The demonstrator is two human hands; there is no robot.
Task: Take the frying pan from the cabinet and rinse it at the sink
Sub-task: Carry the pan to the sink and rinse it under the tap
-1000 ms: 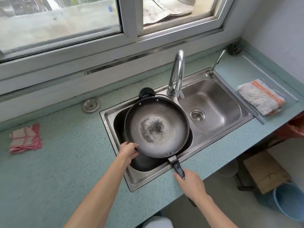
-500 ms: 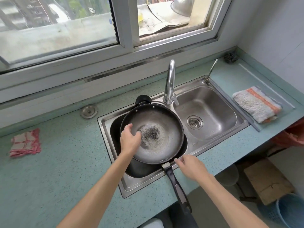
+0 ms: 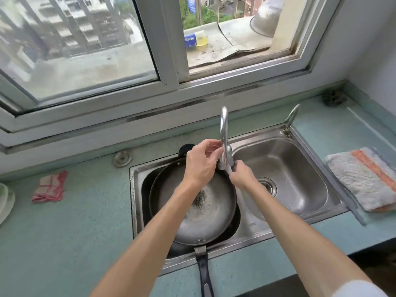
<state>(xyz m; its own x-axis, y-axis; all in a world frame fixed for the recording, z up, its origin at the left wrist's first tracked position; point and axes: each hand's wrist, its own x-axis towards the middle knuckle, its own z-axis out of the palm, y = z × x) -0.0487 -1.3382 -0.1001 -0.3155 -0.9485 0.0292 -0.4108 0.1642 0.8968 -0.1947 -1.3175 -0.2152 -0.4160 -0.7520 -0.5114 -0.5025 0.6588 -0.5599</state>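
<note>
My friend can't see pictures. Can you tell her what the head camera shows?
Both bare hands reach to the tap: the left hand at its spout, the right hand at its base. A frying pan sits in the left basin of a steel sink, its handle pointing toward the person.

One head camera, looking forward and down over the sink

We look from head height, close above the bench (image 3: 64,243), steeply down on the sink (image 3: 300,185) at centre; the wide lens also takes in the window (image 3: 167,50) ahead, and both forearms reach in from the bottom edge.
</note>
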